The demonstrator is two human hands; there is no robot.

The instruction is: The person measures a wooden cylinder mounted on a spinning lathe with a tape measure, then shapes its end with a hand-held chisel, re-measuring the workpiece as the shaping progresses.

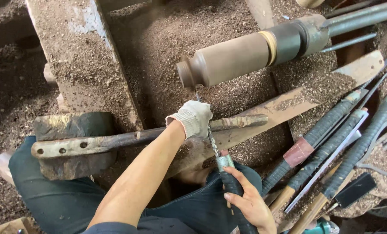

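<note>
Seen from the head camera: left hand (pixel 192 119), in a white knit glove, curled down over the tool rest bar (pixel 150 135) and pressing on the chisel (pixel 211 141) blade. Right hand (pixel 249 203), bare, fingers wrapped tight round the chisel's dark taped handle, low near the lap. Chisel tip raised toward the brown turned cylinder (pixel 228 60) on the lathe, just under its narrowed end. Spare long-handled tools (pixel 332 143) lying at right amid sawdust (pixel 167 39).
</note>
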